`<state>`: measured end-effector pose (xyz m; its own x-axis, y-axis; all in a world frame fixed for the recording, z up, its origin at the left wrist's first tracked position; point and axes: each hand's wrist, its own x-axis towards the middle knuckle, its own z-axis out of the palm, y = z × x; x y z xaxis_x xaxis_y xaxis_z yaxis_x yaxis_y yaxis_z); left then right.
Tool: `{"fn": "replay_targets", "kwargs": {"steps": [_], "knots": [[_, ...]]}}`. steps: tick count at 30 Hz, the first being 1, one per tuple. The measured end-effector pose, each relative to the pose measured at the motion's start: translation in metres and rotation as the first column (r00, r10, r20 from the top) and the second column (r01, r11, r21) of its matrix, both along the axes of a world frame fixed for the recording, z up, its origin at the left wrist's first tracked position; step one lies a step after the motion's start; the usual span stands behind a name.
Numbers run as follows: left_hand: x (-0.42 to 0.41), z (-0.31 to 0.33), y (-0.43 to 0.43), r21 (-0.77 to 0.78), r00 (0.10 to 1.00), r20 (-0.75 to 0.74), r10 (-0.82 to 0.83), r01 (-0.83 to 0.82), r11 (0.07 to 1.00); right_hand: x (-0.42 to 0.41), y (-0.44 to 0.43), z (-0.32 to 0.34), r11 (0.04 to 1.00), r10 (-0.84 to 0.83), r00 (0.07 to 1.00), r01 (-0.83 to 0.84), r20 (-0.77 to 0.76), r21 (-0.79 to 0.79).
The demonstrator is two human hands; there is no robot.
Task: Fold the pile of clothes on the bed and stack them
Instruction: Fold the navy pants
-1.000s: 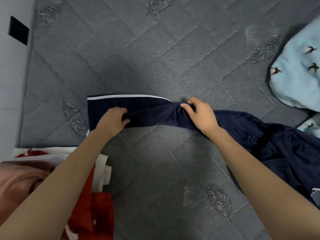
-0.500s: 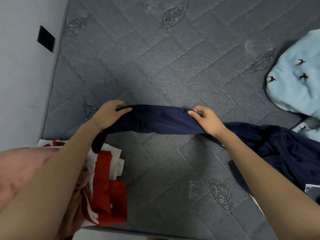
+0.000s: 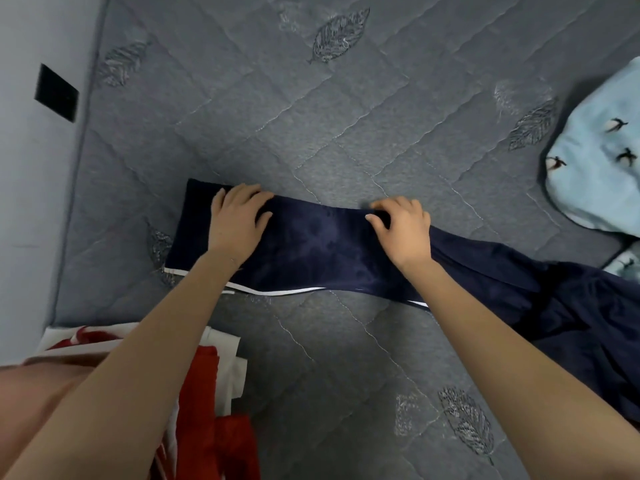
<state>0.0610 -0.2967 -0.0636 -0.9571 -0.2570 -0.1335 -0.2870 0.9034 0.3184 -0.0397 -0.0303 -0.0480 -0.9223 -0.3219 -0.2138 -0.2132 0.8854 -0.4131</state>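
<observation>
A navy garment point(image 3: 322, 244) with white piping along its near edge lies as a long flat strip across the grey quilted bed point(image 3: 311, 116). Its right part stays bunched in a heap point(image 3: 588, 323). My left hand point(image 3: 235, 223) presses flat on the strip's left end, fingers spread. At the strip's far edge, near the middle, my right hand point(image 3: 401, 230) holds the fabric with bent fingers and thumb. A red and white pile of clothes point(image 3: 204, 393) sits at the bed's near left corner, partly hidden under my left forearm.
A light blue garment with small bird prints point(image 3: 595, 174) lies at the right edge. The wall point(image 3: 34, 185) runs along the bed's left side and carries a black plate point(image 3: 57, 93). Bare mattress stretches beyond the strip.
Both hands lowered the lifted navy fabric onto the bed, folding it over toward me. It now lies flat with the white piping on the near side, and my left hand has flattened on it.
</observation>
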Motion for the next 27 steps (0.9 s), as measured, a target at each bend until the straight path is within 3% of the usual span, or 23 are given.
{"fn": "replay_targets", "kwargs": {"steps": [9, 14, 19, 23, 27], "knots": [[0.018, -0.014, 0.051, 0.044, 0.975, 0.099, -0.198, 0.194, 0.98, 0.026, 0.012, -0.016, 0.991, 0.123, 0.992, -0.124, 0.012, 0.055], [0.021, -0.025, 0.096, 0.046, 0.866, 0.187, -0.464, 0.464, 0.885, 0.043, 0.045, -0.009, 0.995, 0.082, 0.997, -0.081, -0.01, 0.057], [0.008, -0.036, 0.116, 0.057, 0.884, 0.345, -0.315, 0.315, 0.947, 0.053, 0.091, -0.014, 0.976, -0.129, 0.98, 0.098, 0.152, 0.192], [0.001, -0.043, 0.121, -0.004, 0.902, 0.335, -0.271, 0.29, 0.957, 0.048, 0.109, -0.023, 0.97, -0.118, 0.949, 0.047, 0.292, 0.237], [-0.001, -0.047, 0.125, -0.088, 0.92, 0.327, -0.218, 0.259, 0.962, 0.036, 0.109, -0.03, 0.966, -0.11, 0.945, 0.028, 0.309, 0.256]]}}
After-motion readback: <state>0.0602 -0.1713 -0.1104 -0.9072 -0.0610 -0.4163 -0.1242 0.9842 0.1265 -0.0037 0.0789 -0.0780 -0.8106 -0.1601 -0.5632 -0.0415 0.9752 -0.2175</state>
